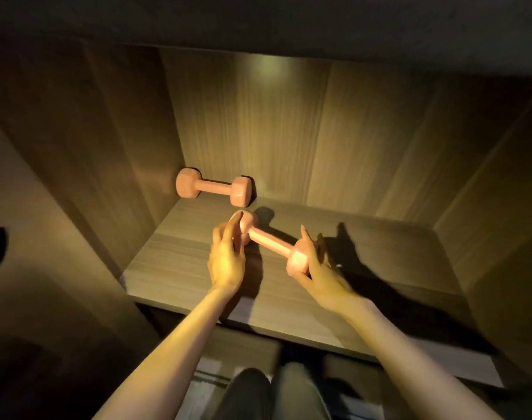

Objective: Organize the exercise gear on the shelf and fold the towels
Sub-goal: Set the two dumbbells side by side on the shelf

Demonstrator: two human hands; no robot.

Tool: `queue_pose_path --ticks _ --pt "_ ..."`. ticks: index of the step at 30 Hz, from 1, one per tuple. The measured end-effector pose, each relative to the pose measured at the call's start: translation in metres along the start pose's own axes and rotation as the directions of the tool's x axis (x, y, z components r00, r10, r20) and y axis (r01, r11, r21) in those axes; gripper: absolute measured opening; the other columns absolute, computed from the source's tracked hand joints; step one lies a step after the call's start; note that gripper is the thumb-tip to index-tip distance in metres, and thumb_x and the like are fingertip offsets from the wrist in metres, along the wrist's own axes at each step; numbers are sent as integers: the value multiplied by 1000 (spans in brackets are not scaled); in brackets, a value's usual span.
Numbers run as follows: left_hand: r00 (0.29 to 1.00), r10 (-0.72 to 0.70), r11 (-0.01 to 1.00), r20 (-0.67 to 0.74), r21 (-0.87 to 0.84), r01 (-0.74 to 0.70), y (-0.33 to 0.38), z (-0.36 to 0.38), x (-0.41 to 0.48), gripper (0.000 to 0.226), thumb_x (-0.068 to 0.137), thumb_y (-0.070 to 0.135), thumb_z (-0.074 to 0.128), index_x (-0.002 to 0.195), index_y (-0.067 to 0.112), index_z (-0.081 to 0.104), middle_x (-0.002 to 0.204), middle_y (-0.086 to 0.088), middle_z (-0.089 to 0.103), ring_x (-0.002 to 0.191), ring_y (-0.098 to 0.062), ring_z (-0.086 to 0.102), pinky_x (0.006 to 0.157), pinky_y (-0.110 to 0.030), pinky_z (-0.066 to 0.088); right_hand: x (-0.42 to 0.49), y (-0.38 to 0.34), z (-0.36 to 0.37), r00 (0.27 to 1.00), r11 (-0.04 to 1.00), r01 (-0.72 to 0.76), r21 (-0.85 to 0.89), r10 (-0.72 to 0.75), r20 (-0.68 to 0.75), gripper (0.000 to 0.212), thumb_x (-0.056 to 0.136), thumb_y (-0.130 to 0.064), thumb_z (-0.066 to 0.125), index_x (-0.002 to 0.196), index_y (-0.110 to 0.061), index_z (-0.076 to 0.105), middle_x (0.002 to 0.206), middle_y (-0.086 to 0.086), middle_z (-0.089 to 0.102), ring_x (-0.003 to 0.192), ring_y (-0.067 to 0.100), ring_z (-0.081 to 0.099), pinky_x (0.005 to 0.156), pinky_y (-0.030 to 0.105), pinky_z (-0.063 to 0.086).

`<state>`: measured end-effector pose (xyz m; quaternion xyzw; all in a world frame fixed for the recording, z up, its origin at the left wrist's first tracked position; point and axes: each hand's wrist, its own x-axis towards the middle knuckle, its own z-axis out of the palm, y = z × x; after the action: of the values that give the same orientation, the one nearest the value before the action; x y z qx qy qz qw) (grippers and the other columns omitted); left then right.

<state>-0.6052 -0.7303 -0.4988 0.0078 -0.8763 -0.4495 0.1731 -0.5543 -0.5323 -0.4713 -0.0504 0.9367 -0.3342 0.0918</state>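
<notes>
Going left to right: the brown wood-grain left wall [131,165] is where the resting pink hex-headed dumbbell [214,189] is parked, tucked into the back corner of the pale wood-grain shelf board [174,268] along the back panel [289,131].

Just in front of it, the second pink dumbbell [271,241] is held slantwise at both ends. Its far head is cupped by the left hand [227,262] and its near head is wrapped by the right hand [316,268], so each grip is closed on a head and the handle is left bare. Whether it's touching the board can't be told.

What could go wrong, probably:
- The far head is very near the parked dumbbell's right head, so a clumsy push could get that one knocked crooked.
- Rounded heads are being held by fingertips, not the bar, so a slip and a clunk onto the board can be pictured.

Room-wise, lots of bare board is left open to the right, up to the right wall [486,177]. The front edge [289,331] should be watched, since legs are seen below it. No towels are visible.
</notes>
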Motion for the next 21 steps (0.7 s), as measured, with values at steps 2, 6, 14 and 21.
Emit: queue_pose_path --ticks 2,6,14,21 --pt "999 -36 999 -39 35 38 -11 -22 7 58 93 16 52 136 50 35 126 7 44 106 -22 58 90 -48 50 15 -19 14 997 997 44 -64 -48 -63 86 97 -31 52 144 -47 -19 160 1 -2 143 31 23 113 51 30" --pt "995 -29 981 -97 190 47 -30 -61 22 52 92 16 55 138 37 42 125 0 47 106 -23 56 86 -38 50 41 -49 36 968 985 145 -96 -162 -193 77 94 -21 58 153 -31 8 161 4 6 144 26 23 114 42 24" --pt "993 92 683 -71 731 -11 -52 -91 61 51 96 11 48 145 14 34 133 -6 49 112 -24 49 90 -35 41 87 -82 56 895 966 255 -50 -255 -366 68 80 -10 75 141 -19 47 146 2 44 128 24 49 111 36 31" --pt "997 40 664 -62 748 20 -64 -92 96 52 98 9 43 148 11 29 136 -9 47 116 -26 48 92 -35 42 124 -95 61 888 960 253 -118 -279 -365 70 79 -12 76 142 -20 45 143 0 49 125 23 53 111 39 36"
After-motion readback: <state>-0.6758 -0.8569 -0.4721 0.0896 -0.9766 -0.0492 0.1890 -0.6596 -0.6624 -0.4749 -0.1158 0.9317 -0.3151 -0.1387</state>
